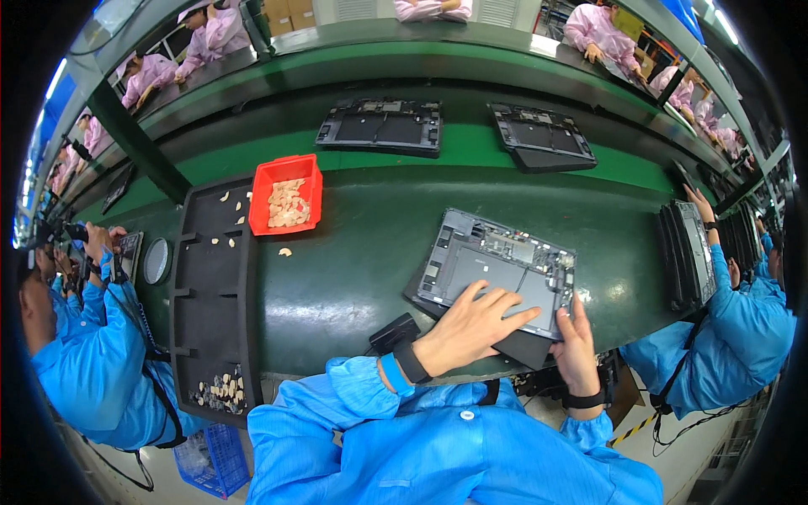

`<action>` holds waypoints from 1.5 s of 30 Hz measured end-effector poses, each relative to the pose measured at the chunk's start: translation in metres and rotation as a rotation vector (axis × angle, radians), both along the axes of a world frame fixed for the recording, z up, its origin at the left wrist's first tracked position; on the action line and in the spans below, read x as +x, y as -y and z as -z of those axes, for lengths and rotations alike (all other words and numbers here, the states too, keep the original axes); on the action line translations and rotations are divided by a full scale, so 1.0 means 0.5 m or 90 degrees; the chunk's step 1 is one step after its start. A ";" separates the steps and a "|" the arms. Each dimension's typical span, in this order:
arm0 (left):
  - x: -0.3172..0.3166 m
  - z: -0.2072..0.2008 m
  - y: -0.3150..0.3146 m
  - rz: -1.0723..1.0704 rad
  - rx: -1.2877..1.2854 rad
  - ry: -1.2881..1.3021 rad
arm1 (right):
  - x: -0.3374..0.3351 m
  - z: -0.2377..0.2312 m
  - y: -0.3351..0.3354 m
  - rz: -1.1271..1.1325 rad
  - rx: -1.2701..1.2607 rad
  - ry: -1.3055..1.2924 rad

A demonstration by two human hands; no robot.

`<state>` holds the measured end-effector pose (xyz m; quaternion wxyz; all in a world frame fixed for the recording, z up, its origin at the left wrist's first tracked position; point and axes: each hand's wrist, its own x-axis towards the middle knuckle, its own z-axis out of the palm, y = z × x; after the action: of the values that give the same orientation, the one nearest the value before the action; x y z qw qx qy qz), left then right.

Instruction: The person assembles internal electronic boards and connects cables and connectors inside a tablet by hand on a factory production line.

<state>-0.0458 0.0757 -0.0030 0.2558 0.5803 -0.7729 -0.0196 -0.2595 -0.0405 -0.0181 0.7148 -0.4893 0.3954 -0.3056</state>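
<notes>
In front of me an opened tablet computer [513, 261] lies tilted on the green bench, its circuit board and dark battery exposed. A black panel [523, 347] shows beneath it. My left hand [471, 328] rests over its lower part with fingers stretched out, holding nothing. At the tablet's right corner, my right hand [577, 349] grips the edge, thumb on top; some of its fingers are hidden. Beside my left wrist lies a small black object [393, 333] whose kind I cannot make out.
A red bin [313, 198] of pale pieces stands on a black compartment tray [248, 295]. Two opened tablets [379, 126] [545, 139] lie on the green strip beyond. A stack of dark devices [686, 252] stands at right, beside a co-worker [715, 311]. Another co-worker [93, 345] sits left.
</notes>
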 end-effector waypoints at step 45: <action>-0.071 0.021 0.120 -0.100 0.074 0.010 | 0.367 -0.064 0.787 -0.060 -0.572 -0.521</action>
<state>-0.0814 0.0157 -0.0136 0.2161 0.6532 -0.7246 -0.0397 -0.0758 -0.4340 0.0139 0.2410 -0.8378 0.4484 -0.1975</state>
